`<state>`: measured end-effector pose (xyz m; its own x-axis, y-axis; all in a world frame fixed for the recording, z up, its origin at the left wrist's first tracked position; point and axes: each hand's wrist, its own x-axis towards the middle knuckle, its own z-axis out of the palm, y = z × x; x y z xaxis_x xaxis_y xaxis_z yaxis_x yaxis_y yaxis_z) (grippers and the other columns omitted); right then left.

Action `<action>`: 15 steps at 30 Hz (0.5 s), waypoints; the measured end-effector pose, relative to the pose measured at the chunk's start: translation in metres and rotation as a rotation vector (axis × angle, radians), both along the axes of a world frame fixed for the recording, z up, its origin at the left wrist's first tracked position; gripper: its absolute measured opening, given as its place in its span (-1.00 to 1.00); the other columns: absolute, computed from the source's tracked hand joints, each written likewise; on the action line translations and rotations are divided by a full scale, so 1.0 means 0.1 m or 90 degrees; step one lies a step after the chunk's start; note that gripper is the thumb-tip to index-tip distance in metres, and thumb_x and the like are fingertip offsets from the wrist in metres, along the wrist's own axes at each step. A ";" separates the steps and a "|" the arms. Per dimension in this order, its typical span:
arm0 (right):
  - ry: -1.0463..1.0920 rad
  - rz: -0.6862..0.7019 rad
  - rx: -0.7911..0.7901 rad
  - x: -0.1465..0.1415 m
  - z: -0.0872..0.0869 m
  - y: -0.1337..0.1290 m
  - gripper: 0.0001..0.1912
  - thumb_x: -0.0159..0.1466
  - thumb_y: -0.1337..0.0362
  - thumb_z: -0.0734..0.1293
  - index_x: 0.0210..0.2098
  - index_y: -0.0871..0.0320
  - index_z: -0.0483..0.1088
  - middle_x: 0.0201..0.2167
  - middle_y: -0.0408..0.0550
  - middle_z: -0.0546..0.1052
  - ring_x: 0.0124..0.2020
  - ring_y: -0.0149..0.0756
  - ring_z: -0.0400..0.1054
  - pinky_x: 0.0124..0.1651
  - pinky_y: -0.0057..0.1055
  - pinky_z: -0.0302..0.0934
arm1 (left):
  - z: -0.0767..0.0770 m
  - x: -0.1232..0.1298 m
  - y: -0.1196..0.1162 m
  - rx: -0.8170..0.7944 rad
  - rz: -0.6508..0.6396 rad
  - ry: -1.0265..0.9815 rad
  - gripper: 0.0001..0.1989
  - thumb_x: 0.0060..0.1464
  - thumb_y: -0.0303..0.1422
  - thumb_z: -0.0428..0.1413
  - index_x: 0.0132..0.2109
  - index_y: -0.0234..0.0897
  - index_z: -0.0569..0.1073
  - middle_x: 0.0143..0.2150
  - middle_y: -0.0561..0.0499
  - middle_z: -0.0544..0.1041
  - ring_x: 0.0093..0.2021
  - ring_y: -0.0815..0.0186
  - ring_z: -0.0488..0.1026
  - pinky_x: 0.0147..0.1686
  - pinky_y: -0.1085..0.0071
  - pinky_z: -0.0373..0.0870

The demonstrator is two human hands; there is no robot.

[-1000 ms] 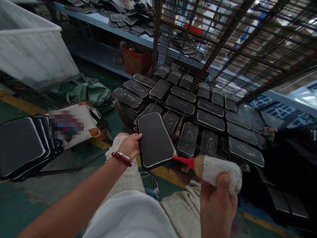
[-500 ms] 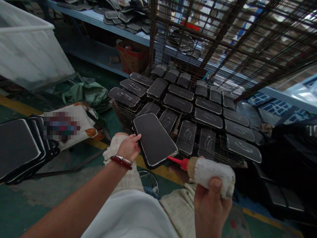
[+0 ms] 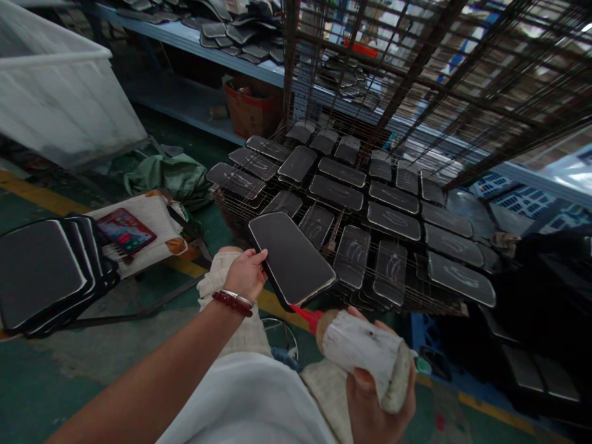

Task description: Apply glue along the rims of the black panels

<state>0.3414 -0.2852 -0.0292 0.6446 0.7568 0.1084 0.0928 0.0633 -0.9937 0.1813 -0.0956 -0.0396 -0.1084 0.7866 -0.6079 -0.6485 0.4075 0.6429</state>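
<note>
My left hand grips the left edge of a black rounded panel, thumb on its face, fingers hidden underneath. A pale line runs along part of the panel's rim. In my right hand is a white squeeze bottle, tilted, with its red nozzle at the panel's near lower edge. Whether the tip touches the rim I cannot tell. Just beyond the held panel, several similar black panels with pale smears lie on a wire rack.
On the left, a stack of black panels stands beside a woven stool with a phone on it. Behind are a white bin, green cloth and a cardboard box on a shelf. Raised wire mesh leans over the rack.
My right hand has moved the bottle left and down, its nozzle passing from the panel's right corner along the near edge. My left hand still holds the panel.
</note>
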 end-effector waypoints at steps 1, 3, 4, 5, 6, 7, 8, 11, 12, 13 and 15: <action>0.020 0.001 0.008 -0.01 0.02 0.01 -0.30 0.13 0.05 0.47 0.18 0.03 0.19 0.06 0.16 0.40 0.03 0.01 0.35 -0.03 -0.01 0.33 | 0.00 0.00 0.00 -0.002 -0.005 0.000 -0.78 0.07 -0.69 0.02 -0.43 -0.33 0.35 -0.54 0.04 0.50 -0.55 0.39 0.47 -0.39 0.45 0.49; 0.031 -0.012 0.010 0.02 0.05 0.04 -0.35 0.14 0.05 0.46 0.16 0.04 0.23 0.04 0.18 0.42 0.05 0.05 0.33 -0.02 0.03 0.33 | 0.02 0.00 -0.01 -0.001 -0.016 -0.003 -0.78 0.06 -0.69 0.04 -0.44 -0.31 0.35 -0.53 0.04 0.51 -0.54 0.39 0.47 -0.37 0.45 0.48; 0.028 -0.032 0.011 0.06 0.06 0.07 -0.37 0.16 0.05 0.45 0.16 0.05 0.24 0.05 0.19 0.41 0.07 0.06 0.32 -0.02 0.04 0.33 | 0.03 -0.01 -0.01 0.002 -0.019 -0.005 -0.78 0.05 -0.68 0.04 -0.44 -0.31 0.35 -0.53 0.04 0.51 -0.54 0.39 0.47 -0.37 0.45 0.47; 0.022 -0.054 0.014 0.11 0.08 0.11 -0.37 0.18 0.06 0.43 0.16 0.07 0.23 0.06 0.20 0.40 0.09 0.08 0.31 -0.01 0.05 0.32 | 0.04 -0.01 -0.02 0.004 -0.025 -0.005 -0.78 0.05 -0.68 0.05 -0.44 -0.31 0.35 -0.52 0.04 0.51 -0.53 0.38 0.47 -0.38 0.45 0.47; 0.014 -0.077 0.021 0.18 0.09 0.15 -0.37 0.19 0.07 0.43 0.17 0.09 0.22 0.07 0.20 0.40 0.10 0.08 0.30 0.00 0.06 0.31 | 0.05 -0.01 -0.03 0.005 -0.032 -0.004 -0.78 0.05 -0.68 0.04 -0.44 -0.31 0.35 -0.51 0.03 0.52 -0.52 0.37 0.47 -0.38 0.45 0.46; 0.008 -0.102 0.031 0.25 0.11 0.21 -0.36 0.19 0.09 0.43 0.18 0.10 0.20 0.07 0.20 0.39 0.10 0.08 0.29 0.02 0.05 0.30 | 0.06 -0.02 -0.03 0.004 -0.042 -0.003 -0.78 0.06 -0.67 0.04 -0.44 -0.31 0.36 -0.50 0.02 0.52 -0.52 0.36 0.48 -0.39 0.44 0.46; 0.004 -0.129 0.044 0.32 0.13 0.26 -0.36 0.19 0.10 0.44 0.18 0.11 0.21 0.07 0.19 0.40 0.09 0.06 0.31 0.04 0.03 0.28 | 0.07 -0.02 -0.04 0.003 -0.052 -0.001 -0.79 0.07 -0.67 0.03 -0.43 -0.31 0.37 -0.49 0.00 0.53 -0.50 0.35 0.49 -0.39 0.43 0.45; 0.064 -0.170 0.070 0.44 0.18 0.40 -0.41 0.18 0.16 0.45 0.16 0.09 0.26 0.06 0.11 0.42 0.05 -0.05 0.35 0.12 -0.07 0.23 | 0.10 -0.01 -0.05 0.000 -0.060 -0.001 -0.80 0.08 -0.65 0.03 -0.41 -0.31 0.39 -0.46 -0.02 0.55 -0.50 0.34 0.49 -0.40 0.43 0.45; 0.098 -0.171 0.074 0.43 0.19 0.42 -0.42 0.18 0.16 0.46 0.15 0.08 0.28 0.06 0.08 0.43 0.04 -0.07 0.36 0.13 -0.10 0.22 | 0.10 0.00 -0.05 0.000 -0.054 -0.003 -0.79 0.08 -0.66 0.02 -0.41 -0.31 0.39 -0.46 -0.02 0.55 -0.50 0.35 0.49 -0.41 0.45 0.45; 0.132 -0.162 0.073 0.41 0.20 0.45 -0.42 0.18 0.16 0.46 0.14 0.08 0.29 0.05 0.06 0.44 0.04 -0.09 0.37 0.14 -0.13 0.23 | 0.11 0.01 -0.04 0.000 -0.047 -0.006 -0.79 0.08 -0.67 0.02 -0.41 -0.31 0.39 -0.47 -0.01 0.55 -0.50 0.36 0.49 -0.42 0.46 0.45; 0.182 -0.128 0.056 0.33 0.20 0.47 -0.46 0.18 0.14 0.46 0.11 0.10 0.34 0.00 0.05 0.47 0.00 -0.11 0.40 0.09 -0.18 0.29 | 0.11 0.03 0.00 -0.003 -0.019 -0.013 -0.78 0.06 -0.70 0.02 -0.42 -0.32 0.38 -0.49 0.00 0.54 -0.52 0.38 0.48 -0.45 0.49 0.45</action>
